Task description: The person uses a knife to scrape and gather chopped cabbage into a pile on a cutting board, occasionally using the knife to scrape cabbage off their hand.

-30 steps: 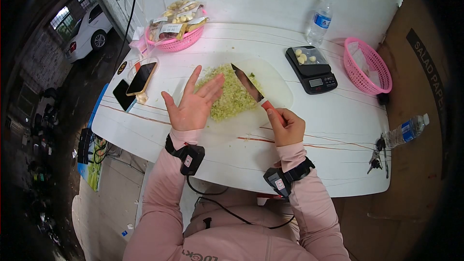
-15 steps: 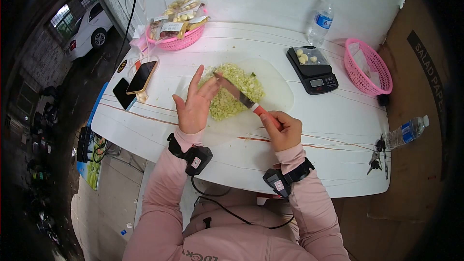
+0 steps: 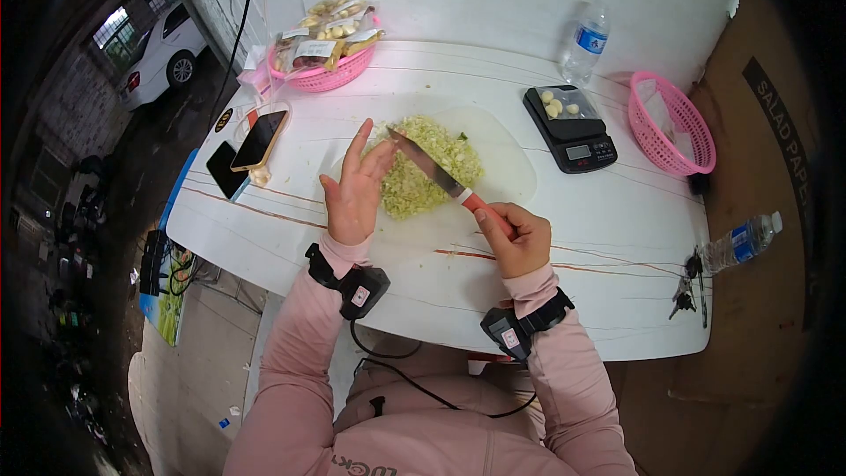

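A heap of finely chopped pale green vegetable (image 3: pixel 427 167) lies on a whitish cutting board (image 3: pixel 507 163). My right hand (image 3: pixel 518 238) is wrapped round the orange handle of a knife (image 3: pixel 429 166), whose blade slants up and left above the heap. At the heap's left side, my left hand (image 3: pixel 356 189) is raised palm up with its fingers apart. Its fingertips are near the blade's tip, and whether they touch it I cannot tell.
Pink basket (image 3: pixel 326 79) with bagged food stands back left, near two phones (image 3: pixel 260 141). A black scale (image 3: pixel 577 152) bears a bag of pale pieces. Rightward are another pink basket (image 3: pixel 665 137), water bottles (image 3: pixel 586 42), keys (image 3: pixel 684 291) and a cardboard box (image 3: pixel 758 211).
The left hand's thumb and fingers have shifted very slightly. The knife blade has turned a little in the right hand, while the heap looks the same.
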A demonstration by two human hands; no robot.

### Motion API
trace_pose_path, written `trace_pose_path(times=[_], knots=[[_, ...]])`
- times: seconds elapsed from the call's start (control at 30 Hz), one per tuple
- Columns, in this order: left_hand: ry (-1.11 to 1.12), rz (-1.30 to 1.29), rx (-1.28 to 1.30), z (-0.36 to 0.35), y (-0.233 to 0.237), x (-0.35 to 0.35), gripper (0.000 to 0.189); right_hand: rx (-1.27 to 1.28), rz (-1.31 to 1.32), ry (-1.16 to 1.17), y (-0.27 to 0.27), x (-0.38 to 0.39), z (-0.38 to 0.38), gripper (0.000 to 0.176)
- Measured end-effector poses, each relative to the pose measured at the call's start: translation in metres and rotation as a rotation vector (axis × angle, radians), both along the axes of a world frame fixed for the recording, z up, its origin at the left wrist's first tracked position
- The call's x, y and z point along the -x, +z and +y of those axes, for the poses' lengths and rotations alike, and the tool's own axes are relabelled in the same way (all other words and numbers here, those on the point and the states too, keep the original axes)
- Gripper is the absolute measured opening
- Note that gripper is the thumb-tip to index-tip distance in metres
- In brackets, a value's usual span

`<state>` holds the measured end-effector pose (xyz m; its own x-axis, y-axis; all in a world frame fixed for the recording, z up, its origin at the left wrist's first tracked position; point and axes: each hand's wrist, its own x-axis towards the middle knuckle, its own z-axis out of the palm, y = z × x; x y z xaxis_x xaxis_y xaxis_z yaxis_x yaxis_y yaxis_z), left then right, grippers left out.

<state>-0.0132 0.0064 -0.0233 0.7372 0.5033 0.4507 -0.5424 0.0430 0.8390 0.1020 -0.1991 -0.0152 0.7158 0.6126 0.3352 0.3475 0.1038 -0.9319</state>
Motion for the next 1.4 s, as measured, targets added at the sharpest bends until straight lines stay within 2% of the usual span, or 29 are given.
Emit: trace_pose_path(times=[0.17, 0.3, 0.37, 0.53, 0.6, 0.67, 0.77, 1.0, 1.1, 1.17, 1.3, 1.4], knots=[[0.049, 0.004, -0.161, -0.003, 0.005, -0.003, 0.107, 0.105, 0.055, -0.170, -0.008, -0.009, 0.001, 0.023], [0.066, 0.004, -0.200, -0.002, 0.005, -0.005, 0.107, 0.069, 0.058, -0.174, -0.007, -0.009, 0.001, 0.024], [0.075, 0.009, -0.216, -0.002, 0.004, -0.004, 0.108, -0.004, 0.074, -0.104, -0.003, -0.004, 0.001, 0.023], [0.206, 0.062, -0.303, -0.006, -0.001, -0.005, 0.109, 0.038, -0.016, -0.037, 0.001, 0.000, 0.000, 0.021], [0.174, 0.076, -0.328, -0.004, 0.000, -0.004, 0.109, 0.043, -0.038, -0.035, -0.001, -0.001, 0.000, 0.021], [0.141, 0.090, -0.353, -0.004, 0.001, -0.005, 0.108, 0.070, -0.093, -0.156, -0.008, -0.005, 0.002, 0.021], [0.134, 0.084, -0.378, -0.005, 0.002, -0.005, 0.107, 0.118, -0.051, -0.194, -0.006, -0.008, 0.001, 0.021], [0.145, 0.062, -0.357, -0.005, -0.001, -0.005, 0.105, 0.036, -0.068, -0.088, 0.001, 0.001, 0.000, 0.021], [0.128, 0.057, -0.328, -0.006, 0.001, -0.005, 0.107, 0.051, -0.122, -0.095, 0.000, 0.000, 0.000, 0.020], [0.106, 0.071, -0.318, -0.007, 0.004, -0.004, 0.109, 0.136, -0.205, -0.218, -0.003, -0.004, 0.001, 0.019], [0.112, 0.064, -0.355, -0.007, 0.004, -0.004, 0.106, 0.155, -0.171, -0.251, -0.002, -0.006, 0.000, 0.020], [0.124, 0.059, -0.383, -0.006, 0.003, -0.005, 0.104, 0.076, -0.161, -0.201, -0.001, -0.001, 0.001, 0.018]])
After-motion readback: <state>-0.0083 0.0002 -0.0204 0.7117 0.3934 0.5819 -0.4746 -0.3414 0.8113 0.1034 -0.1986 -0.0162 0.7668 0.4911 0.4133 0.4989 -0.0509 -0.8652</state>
